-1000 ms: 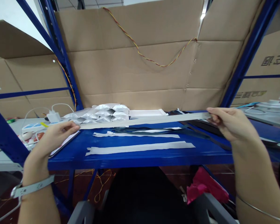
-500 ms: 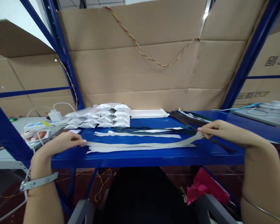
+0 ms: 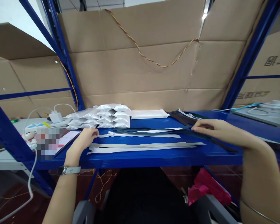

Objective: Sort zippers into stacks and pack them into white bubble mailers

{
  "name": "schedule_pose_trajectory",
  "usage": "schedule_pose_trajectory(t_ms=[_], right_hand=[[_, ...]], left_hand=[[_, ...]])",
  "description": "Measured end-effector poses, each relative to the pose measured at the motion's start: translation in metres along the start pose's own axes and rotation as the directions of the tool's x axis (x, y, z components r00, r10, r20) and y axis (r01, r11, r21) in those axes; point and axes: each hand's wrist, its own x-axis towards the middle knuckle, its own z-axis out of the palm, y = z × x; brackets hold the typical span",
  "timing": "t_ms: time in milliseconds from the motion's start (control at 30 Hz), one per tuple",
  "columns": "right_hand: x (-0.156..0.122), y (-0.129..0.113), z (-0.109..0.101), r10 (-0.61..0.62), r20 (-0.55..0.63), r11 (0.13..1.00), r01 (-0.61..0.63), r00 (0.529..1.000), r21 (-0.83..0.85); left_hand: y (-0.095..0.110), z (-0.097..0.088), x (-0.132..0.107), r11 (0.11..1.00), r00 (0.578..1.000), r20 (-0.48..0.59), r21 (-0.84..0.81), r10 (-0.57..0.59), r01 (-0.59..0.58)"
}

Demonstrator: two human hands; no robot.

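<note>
My left hand (image 3: 85, 140) is pinched at the left end of a long white strip (image 3: 140, 135), thin and flat like zipper tape. Its fingertips hide that end. Bent and closed, the fingers of my right hand (image 3: 205, 128) touch down near the dark strips (image 3: 154, 132), past the white strip's right end; whether they grip anything is hidden. Closer to the table's front edge, more white strips (image 3: 142, 147) lie side by side, untouched by either hand.
Silvery packets (image 3: 107, 115) are stacked at the back left beside a flat white package (image 3: 149, 114). Further dark strips (image 3: 183, 118) lie at the back right. A phone (image 3: 66, 141) rests left of my left hand. Blue posts (image 3: 254, 53) and cardboard (image 3: 135, 71) enclose the blue table (image 3: 130, 162).
Both hands have let go of the front white strip, which now lies flat on the others. My left hand moved right and back to another white strip; my right shifted slightly left.
</note>
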Motion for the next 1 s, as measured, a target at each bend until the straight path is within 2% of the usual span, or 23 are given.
schedule_pose_trajectory(t_ms=[67, 100, 167, 233, 300, 367, 500, 600, 733, 800, 867, 933, 1000], right_hand=[[0.001, -0.003, 0.001, -0.008, 0.142, 1.0, 0.01, 0.99, -0.014], [0.001, -0.006, 0.002, -0.01, 0.173, 1.0, 0.012, 0.985, -0.014], [0.003, -0.012, 0.005, -0.018, 0.158, 1.0, 0.019, 0.987, -0.008], [0.004, -0.023, 0.01, -0.048, 0.138, 0.999, 0.047, 0.989, 0.006], [0.006, -0.039, 0.019, -0.109, 0.13, 0.993, 0.103, 0.986, 0.056], [0.006, -0.061, 0.034, -0.192, 0.139, 0.971, 0.167, 0.972, 0.171], [-0.001, -0.115, 0.074, -0.344, 0.201, 0.848, 0.211, 0.917, 0.486], [-0.008, -0.143, 0.107, -0.385, 0.229, 0.759, 0.166, 0.894, 0.63], [-0.01, -0.151, 0.132, -0.356, 0.128, 0.669, 0.156, 0.926, 0.726], [-0.01, -0.151, 0.132, -0.371, 0.103, 0.644, 0.176, 0.923, 0.744], [-0.01, -0.15, 0.127, -0.388, 0.096, 0.674, 0.212, 0.917, 0.707], [-0.008, -0.146, 0.119, -0.363, 0.072, 0.745, 0.243, 0.929, 0.622], [-0.003, -0.136, 0.111, -0.31, 0.045, 0.815, 0.241, 0.95, 0.527]], left_hand=[[0.001, -0.003, 0.0, 1.0, 1.0, -0.011, 0.003, 0.001, -0.001], [0.003, -0.006, -0.001, 1.0, 1.0, -0.021, 0.003, 0.001, -0.001], [0.011, -0.015, -0.004, 1.0, 0.996, -0.089, -0.017, 0.004, -0.005], [0.028, -0.025, -0.009, 0.996, 0.975, -0.22, -0.08, 0.011, -0.029], [0.055, -0.034, -0.016, 0.983, 0.939, -0.343, -0.165, 0.02, -0.082], [0.089, -0.037, -0.023, 0.961, 0.924, -0.38, -0.235, 0.044, -0.143], [0.154, -0.028, -0.035, 0.877, 0.912, -0.373, -0.365, 0.172, -0.314], [0.183, -0.016, -0.04, 0.807, 0.895, -0.34, -0.418, 0.288, -0.418], [0.194, -0.011, -0.043, 0.798, 0.887, -0.316, -0.404, 0.337, -0.447], [0.194, -0.012, -0.045, 0.805, 0.873, -0.352, -0.372, 0.339, -0.462], [0.192, -0.017, -0.048, 0.814, 0.848, -0.419, -0.333, 0.325, -0.476], [0.187, -0.026, -0.051, 0.831, 0.797, -0.544, -0.293, 0.262, -0.472], [0.175, -0.039, -0.054, 0.853, 0.707, -0.695, -0.284, 0.131, -0.438]])
